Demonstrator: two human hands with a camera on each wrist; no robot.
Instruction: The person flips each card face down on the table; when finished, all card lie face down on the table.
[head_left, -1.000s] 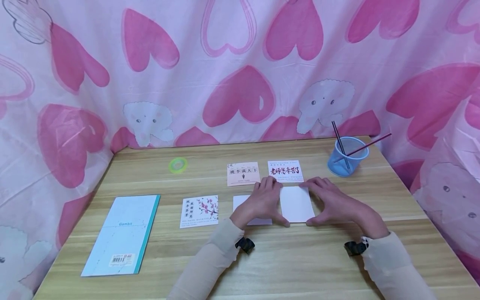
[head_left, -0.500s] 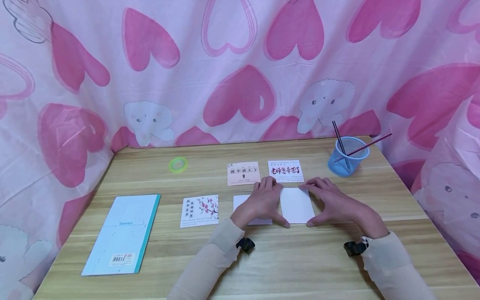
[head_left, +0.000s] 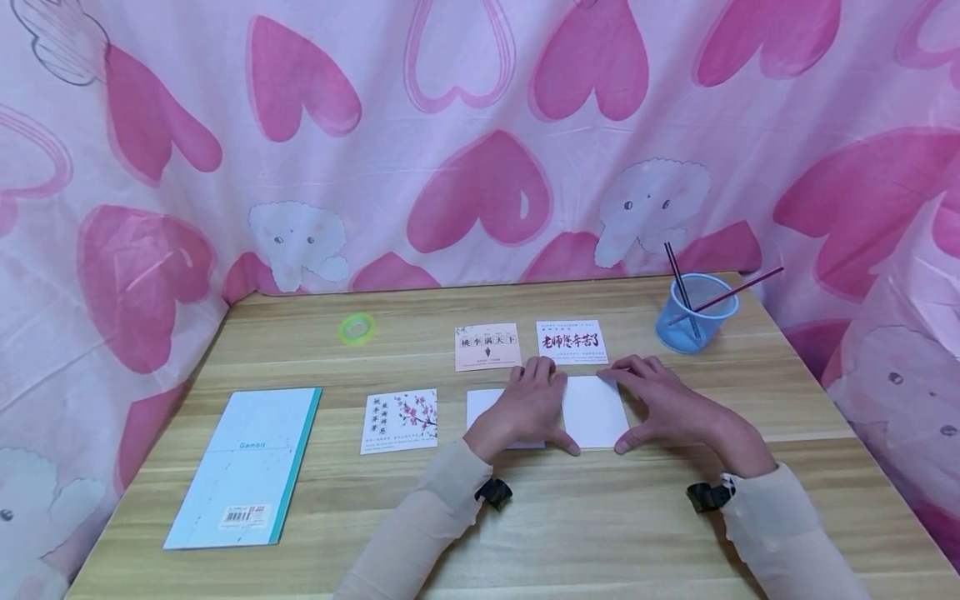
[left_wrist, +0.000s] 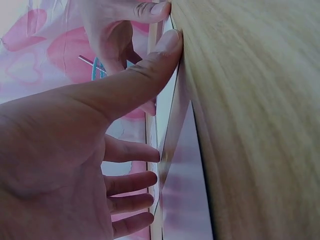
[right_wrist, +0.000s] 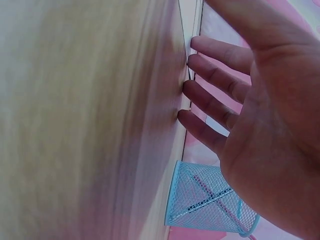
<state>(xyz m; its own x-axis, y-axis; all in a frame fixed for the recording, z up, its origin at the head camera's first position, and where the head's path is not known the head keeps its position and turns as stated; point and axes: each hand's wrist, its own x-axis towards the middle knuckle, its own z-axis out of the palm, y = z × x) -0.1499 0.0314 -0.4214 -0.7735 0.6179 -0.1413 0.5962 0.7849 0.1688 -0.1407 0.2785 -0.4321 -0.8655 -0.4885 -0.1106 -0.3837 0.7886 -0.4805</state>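
Under the spread left hand (head_left: pixel 525 407), a second blank white card (head_left: pixel 482 408) is largely covered, mainly its left part and a lower strip showing. Both beige sleeves (head_left: pixel 416 521) are cut off by the lower edge of the head view, and the right thumb runs out of the right wrist view; how firmly the fingertips press is hard to tell. Flat between the left hand and the right hand (head_left: pixel 667 408) lies a plain white four-cornered card (head_left: pixel 595 414), its upper face unmarked. Both hands have fingers fairly straight and thumbs held apart, the tips at its side edges. Beyond it sit a cream card with boxed black characters (head_left: pixel 487 347) and a white card with dark red lettering (head_left: pixel 570 342). On the brown wood-grain table (head_left: pixel 600 533) stands a blue mesh cup (head_left: pixel 675 333); behind hangs a pink heart-patterned curtain (head_left: pixel 465 175).
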